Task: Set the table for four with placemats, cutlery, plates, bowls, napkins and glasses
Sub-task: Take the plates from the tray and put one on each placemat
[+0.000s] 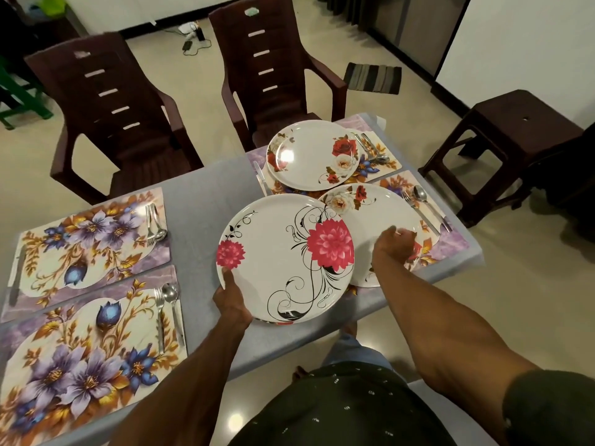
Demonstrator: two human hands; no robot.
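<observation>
Gripping the near rim of the pink-dahlia plate (pixel 285 257), thumb on top, the left hand (pixel 232 300) holds it above the grey table (pixel 199 194); the right hand (pixel 394 244) rests, fingers curled, on the rose plate (pixel 383 220), which lies on the near right placemat (pixel 450 243); whether it pinches that rim cannot be told

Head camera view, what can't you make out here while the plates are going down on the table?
- Under the pink-flower plate held by the left hand: a red edge peeks out below; whether more plates are stacked there is hidden.
- Right hand on the near rose plate: fingertips are motion-blurred, so its grip is unclear.
- Knife on the far-left placemat: dark and warped near the frame edge.
</observation>
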